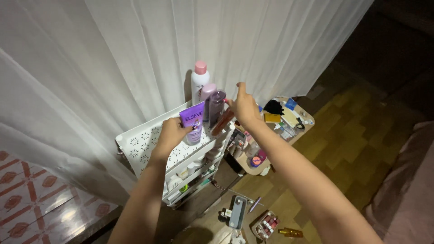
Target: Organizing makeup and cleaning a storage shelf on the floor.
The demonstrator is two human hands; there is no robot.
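I have the purple tube (193, 122) standing upright on the white shelf cart (140, 143), on its top tier near the right end, and my left hand (172, 134) is wrapped around its lower left side, fingers closed on it. Just right of it and a little farther stand a smoky purple bottle (216, 105) and a lilac one (207, 92), with the tall white spray can (199, 81) with its pink cap farthest, against the curtain (90, 63). My right hand (244, 107) pinches a small pink-tipped item at the purple bottle's right; I cannot tell what it is. To place things well, I judge I should keep the tube vertical, steady it low, and avoid nudging the crowded bottles. Farther right, a small round worktop (304, 129) carries cosmetics; more lie on the wooden floor (343, 149).
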